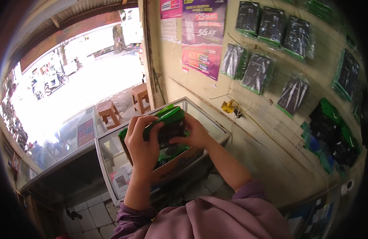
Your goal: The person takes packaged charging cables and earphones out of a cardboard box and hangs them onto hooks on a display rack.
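Note:
Green-and-black packets (170, 125) are held between both hands, above a brown cardboard box (172, 169) on a glass display case. My left hand (143, 137) closes around their left side, thumb on the front face. My right hand (194, 133) grips their right side, with its thumb across the lower front. More green-and-black packaging (164, 159) shows inside the box below. The box's left part is partly hidden behind my left hand and wrist.
The glass display case (108, 169) has a metal frame. Another glass counter (56, 143) stands at left, near two brown stools (108, 109). Packets (257, 71) hang on the right wall, with a yellow plug and cable (228, 106) below. White floor tiles (88, 219) show lower left.

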Action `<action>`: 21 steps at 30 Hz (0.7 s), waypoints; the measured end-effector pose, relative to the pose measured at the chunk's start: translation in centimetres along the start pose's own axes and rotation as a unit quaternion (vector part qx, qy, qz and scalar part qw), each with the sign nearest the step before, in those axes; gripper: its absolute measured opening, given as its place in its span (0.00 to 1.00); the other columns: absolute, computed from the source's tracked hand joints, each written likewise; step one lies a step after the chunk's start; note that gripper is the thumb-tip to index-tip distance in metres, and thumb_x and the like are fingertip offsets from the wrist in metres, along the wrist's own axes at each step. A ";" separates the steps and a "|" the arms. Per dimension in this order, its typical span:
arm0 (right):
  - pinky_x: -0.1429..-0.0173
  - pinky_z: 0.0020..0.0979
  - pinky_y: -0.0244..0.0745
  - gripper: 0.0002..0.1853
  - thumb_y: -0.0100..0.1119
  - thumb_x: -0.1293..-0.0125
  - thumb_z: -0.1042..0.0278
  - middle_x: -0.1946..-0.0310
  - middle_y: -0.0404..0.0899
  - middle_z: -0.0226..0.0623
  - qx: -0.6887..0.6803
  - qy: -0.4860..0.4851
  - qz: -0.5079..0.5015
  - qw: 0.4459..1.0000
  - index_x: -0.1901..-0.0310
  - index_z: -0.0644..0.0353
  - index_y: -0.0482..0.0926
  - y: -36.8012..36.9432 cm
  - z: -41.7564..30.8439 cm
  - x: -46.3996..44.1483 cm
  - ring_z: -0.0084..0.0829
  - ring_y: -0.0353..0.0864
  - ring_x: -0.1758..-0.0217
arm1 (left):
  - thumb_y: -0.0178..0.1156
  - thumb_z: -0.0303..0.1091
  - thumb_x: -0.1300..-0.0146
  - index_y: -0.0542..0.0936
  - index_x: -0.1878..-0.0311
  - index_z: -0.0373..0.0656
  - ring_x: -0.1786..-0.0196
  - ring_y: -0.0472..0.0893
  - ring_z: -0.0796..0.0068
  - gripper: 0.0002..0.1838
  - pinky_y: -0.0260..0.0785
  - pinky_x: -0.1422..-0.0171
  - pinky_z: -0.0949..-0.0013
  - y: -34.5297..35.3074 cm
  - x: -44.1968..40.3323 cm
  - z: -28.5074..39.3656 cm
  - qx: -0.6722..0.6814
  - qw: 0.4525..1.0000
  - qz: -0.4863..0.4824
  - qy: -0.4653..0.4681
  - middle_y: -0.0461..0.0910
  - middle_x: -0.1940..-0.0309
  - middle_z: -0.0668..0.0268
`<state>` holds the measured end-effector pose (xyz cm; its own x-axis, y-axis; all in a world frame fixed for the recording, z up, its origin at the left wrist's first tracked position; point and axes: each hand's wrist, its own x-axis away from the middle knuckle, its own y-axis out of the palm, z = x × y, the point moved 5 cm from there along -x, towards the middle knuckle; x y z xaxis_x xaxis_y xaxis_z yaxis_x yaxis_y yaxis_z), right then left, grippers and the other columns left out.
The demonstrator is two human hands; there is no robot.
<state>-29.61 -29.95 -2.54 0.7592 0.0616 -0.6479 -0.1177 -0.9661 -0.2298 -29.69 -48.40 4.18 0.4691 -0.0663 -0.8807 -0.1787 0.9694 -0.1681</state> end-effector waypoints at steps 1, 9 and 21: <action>0.35 0.32 0.75 0.40 0.80 0.47 0.69 0.50 0.85 0.37 0.029 0.010 0.004 1.000 0.33 0.61 0.71 -1.0 -0.9 1.6 0.27 0.82 0.43 | 0.69 0.21 0.44 0.82 0.62 0.39 0.64 0.83 0.60 0.08 0.74 0.59 0.64 0.6 0.2 1.4 0.032 0.999 -0.004 -0.009 0.80 0.66 0.60; 0.48 0.28 0.81 0.31 0.78 0.44 0.70 0.53 0.85 0.39 0.141 0.036 0.223 0.964 0.42 0.66 0.72 -11.4 -8.7 14.6 0.23 0.84 0.50 | 0.68 0.22 0.38 0.57 0.24 0.42 0.53 0.82 0.72 0.42 0.74 0.49 0.70 12.1 4.4 9.4 0.406 0.904 -0.095 -0.092 0.81 0.58 0.59; 0.50 0.26 0.78 0.21 0.65 0.31 0.74 0.54 0.82 0.39 0.345 -0.032 0.562 0.751 0.43 0.68 0.67 -21.2 -27.5 35.2 0.23 0.82 0.53 | 0.59 0.22 0.32 0.60 0.32 0.32 0.43 0.74 0.66 0.28 0.65 0.35 0.65 24.2 21.9 30.0 0.586 0.753 -0.293 -0.058 0.73 0.45 0.56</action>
<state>17.18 -14.18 -0.53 -0.0983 -0.6624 -0.7426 -0.9819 -0.0570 0.1808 2.24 -19.32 -5.91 0.2557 -0.6082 -0.7515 0.9428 0.3288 0.0547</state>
